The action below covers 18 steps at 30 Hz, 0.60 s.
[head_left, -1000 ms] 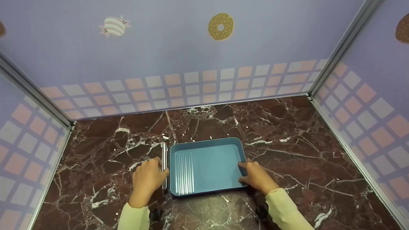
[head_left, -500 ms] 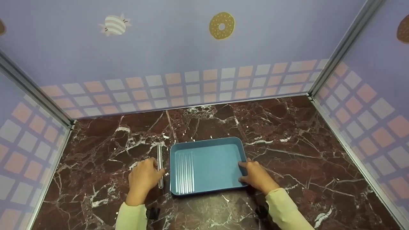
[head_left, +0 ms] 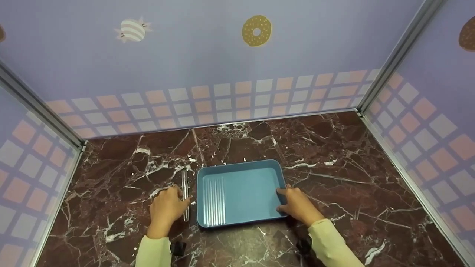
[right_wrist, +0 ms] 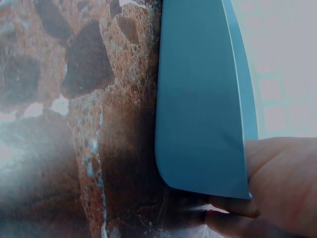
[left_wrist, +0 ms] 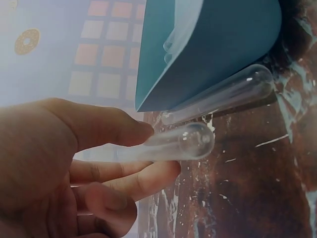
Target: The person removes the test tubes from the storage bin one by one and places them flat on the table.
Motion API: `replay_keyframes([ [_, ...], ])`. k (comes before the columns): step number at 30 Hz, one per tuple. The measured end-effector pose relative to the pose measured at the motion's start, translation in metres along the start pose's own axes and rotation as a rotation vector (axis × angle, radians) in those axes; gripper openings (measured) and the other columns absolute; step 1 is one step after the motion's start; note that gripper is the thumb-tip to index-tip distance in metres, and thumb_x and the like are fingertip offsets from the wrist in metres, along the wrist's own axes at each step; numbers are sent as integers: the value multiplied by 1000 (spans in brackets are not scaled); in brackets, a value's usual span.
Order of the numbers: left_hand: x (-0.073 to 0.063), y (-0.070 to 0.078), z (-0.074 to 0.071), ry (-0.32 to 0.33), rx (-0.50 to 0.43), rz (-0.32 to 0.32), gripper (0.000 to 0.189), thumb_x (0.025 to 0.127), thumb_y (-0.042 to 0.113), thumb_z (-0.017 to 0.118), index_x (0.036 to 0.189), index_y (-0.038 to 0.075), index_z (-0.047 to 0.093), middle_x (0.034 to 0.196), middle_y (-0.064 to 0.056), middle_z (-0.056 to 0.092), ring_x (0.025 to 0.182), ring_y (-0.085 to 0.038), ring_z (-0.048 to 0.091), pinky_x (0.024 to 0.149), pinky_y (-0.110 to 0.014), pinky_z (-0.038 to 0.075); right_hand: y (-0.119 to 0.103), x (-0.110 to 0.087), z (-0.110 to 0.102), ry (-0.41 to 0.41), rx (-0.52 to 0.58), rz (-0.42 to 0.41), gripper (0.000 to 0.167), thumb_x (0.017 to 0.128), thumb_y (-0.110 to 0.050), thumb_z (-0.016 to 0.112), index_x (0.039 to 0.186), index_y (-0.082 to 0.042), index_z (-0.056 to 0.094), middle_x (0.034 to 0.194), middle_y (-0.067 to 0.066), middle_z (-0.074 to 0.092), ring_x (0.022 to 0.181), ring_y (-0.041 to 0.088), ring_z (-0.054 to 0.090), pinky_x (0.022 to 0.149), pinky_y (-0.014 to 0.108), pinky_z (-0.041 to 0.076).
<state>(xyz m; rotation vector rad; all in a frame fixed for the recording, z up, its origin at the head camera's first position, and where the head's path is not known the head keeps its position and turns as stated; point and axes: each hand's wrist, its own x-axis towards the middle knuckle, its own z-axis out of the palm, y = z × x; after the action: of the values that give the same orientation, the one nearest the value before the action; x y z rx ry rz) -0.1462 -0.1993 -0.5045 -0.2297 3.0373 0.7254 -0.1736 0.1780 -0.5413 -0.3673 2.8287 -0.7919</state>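
My left hand [head_left: 166, 209] pinches a clear test tube [head_left: 184, 180] between thumb and fingers, just left of a blue tray [head_left: 256, 194]. In the left wrist view the held tube's rounded end [left_wrist: 197, 141] points away from the fingers. Another clear test tube [left_wrist: 237, 91] lies on the table along the tray's outer wall there. Inside the tray, several clear test tubes [head_left: 214, 202] lie side by side at the left end. My right hand [head_left: 298, 205] grips the tray's right edge, with fingertips over the rim; in the right wrist view other fingers show outside the wall.
The tray sits on a dark red marbled tabletop [head_left: 334, 178] with white veins. A lilac back wall [head_left: 193, 44] with printed sweets and checks encloses it, along with a left panel [head_left: 29, 170] and a right panel [head_left: 426, 111].
My left hand has shifted slightly left, away from the tray, carrying the test tube; over the last half second it has barely moved. The tray and right hand have stayed in place.
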Motion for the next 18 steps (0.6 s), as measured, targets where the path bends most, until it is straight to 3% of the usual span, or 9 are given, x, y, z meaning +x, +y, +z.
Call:
replay_keyframes([
  [10, 2, 0, 8, -29, 12, 19, 22, 90, 23, 80, 93, 6, 67, 92, -29, 71, 78, -50, 69, 63, -60, 54, 1, 0, -1, -50, -9, 19, 60, 82, -8, 89, 136, 7, 67, 142, 48, 47, 131, 61, 51, 102, 61, 50],
  [18, 2, -1, 13, -29, 7, 24, 21, 89, 21, 81, 87, 8, 64, 85, -24, 70, 76, -49, 68, 63, -60, 52, 1, -1, 0, -49, -16, 22, 59, 82, -9, 89, 135, 7, 67, 143, 49, 46, 131, 62, 51, 103, 63, 48],
])
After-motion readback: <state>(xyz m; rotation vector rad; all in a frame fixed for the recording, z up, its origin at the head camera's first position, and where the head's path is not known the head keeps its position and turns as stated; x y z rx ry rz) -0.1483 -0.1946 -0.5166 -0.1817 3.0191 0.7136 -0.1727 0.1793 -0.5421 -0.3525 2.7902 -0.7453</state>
